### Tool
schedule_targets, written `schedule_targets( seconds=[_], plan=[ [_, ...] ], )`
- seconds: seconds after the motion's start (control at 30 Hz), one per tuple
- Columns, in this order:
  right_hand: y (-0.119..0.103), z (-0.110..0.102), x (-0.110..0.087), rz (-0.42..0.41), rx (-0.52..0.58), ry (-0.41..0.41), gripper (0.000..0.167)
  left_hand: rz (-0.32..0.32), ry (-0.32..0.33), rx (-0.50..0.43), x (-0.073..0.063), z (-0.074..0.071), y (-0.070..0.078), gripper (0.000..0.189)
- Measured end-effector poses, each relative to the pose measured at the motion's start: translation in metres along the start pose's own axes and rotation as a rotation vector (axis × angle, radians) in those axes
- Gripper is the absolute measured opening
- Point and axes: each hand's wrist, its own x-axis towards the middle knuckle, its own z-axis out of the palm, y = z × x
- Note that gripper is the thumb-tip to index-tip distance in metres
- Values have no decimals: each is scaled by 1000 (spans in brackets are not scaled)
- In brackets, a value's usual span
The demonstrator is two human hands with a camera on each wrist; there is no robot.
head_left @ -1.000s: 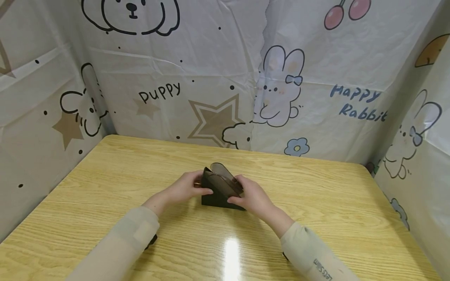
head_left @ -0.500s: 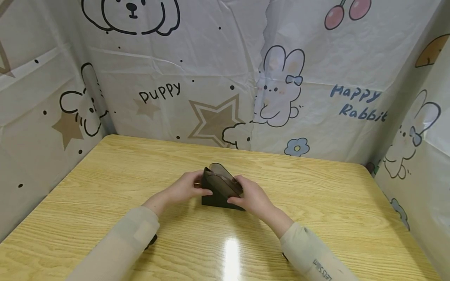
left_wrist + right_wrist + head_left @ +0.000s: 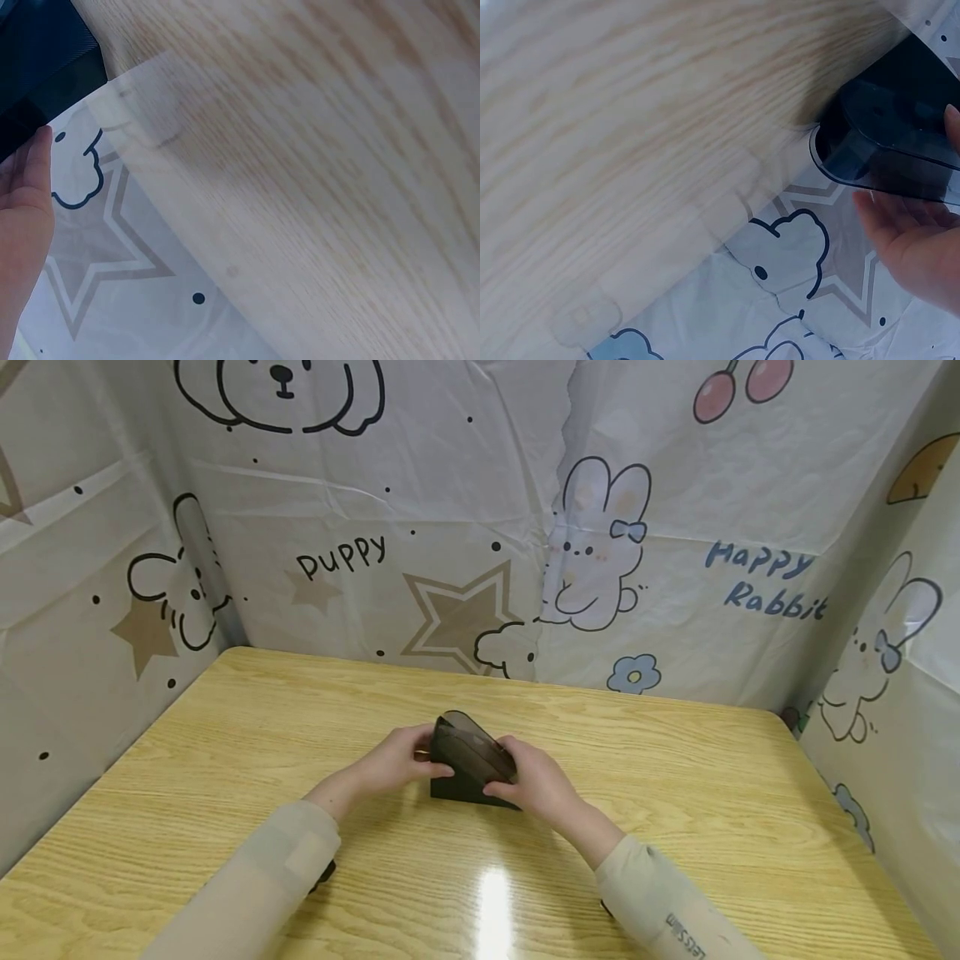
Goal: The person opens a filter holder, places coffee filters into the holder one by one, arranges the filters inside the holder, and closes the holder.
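Observation:
A black box-like case (image 3: 453, 783) stands on the table in the head view. Set tilted in its top is a smoky see-through plastic piece (image 3: 476, 756) with rounded ends, sloping down to the right. My left hand (image 3: 393, 764) grips the case's left end, thumb on the near side. The lower right end of the smoky piece sits between the thumb and fingers of my right hand (image 3: 542, 781). From the left wrist, the black case (image 3: 52, 64) shows above my fingers. The right wrist view shows the smoky piece's rounded end (image 3: 855, 150); its inside is unclear.
The wood-grain table (image 3: 315, 710) spreads around both hands. Behind it and at both sides hangs a pale cloth (image 3: 450, 468) printed with cartoon animals and stars. A small dark object (image 3: 322, 877) shows beside the left sleeve.
The back rounded part of the smoky piece has come down closer to the front part, and the gap between them has narrowed. My right hand has shifted slightly left; my left hand stays put.

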Motion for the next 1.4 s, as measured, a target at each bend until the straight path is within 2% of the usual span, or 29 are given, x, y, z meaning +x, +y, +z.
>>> schedule_targets(
  seconds=[0.4, 0.9, 1.13, 1.4],
  plan=[
    [2, 4, 2, -2, -38, -3, 50, 10, 0, 5, 0, 0, -1, 41],
    [2, -3, 1, 3, -108, -18, 52, 12, 0, 13, 5, 4, 2, 42],
    [12, -11, 2, 31, -140, 5, 52, 1, 5, 59, 21, 12, 7, 44],
    [32, -24, 10, 109, -144, 24, 54, -65, 37, 81, 51, 26, 18, 42]
  ],
)
